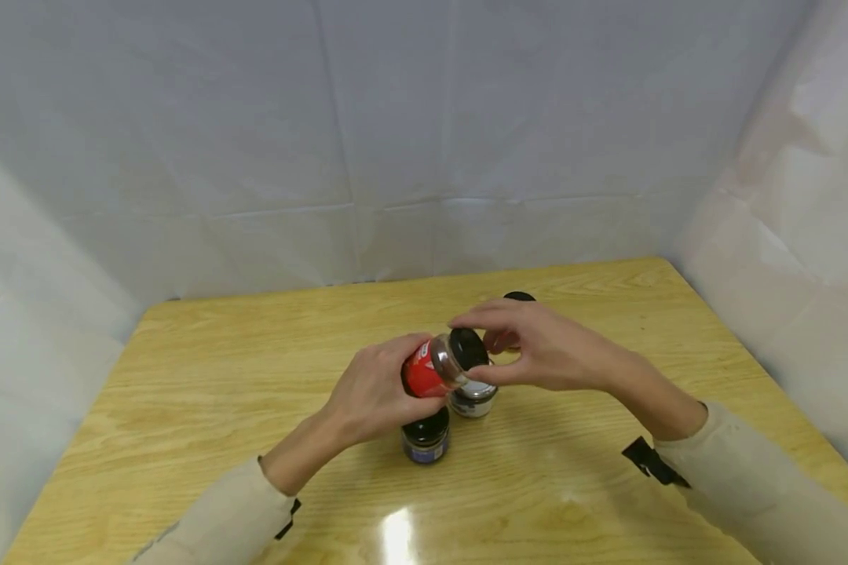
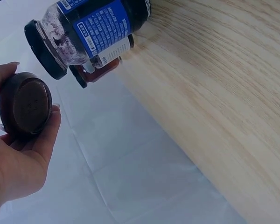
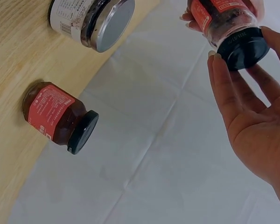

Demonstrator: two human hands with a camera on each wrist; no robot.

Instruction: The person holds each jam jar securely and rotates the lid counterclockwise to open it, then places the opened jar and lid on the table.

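My left hand [image 1: 371,392] grips a red-labelled jar [image 1: 425,370] above the wooden table [image 1: 219,353], tilted with its black lid [image 1: 469,348] pointing right. In the left wrist view only the jar's dark bottom [image 2: 27,105] shows, cupped in the left hand [image 2: 18,163]. My right hand [image 1: 537,349] has its thumb and fingers curled round that lid. The right wrist view shows the jar [image 3: 224,18], its lid [image 3: 243,47] and the right hand [image 3: 252,107] closing on the lid from both sides.
Under the hands stand a blue-labelled jar [image 1: 425,441] with a black lid and a white-labelled jar [image 1: 473,399] with a silver lid. A second red-labelled jar [image 3: 53,116] stands behind the right hand. White sheeting walls the table on three sides.
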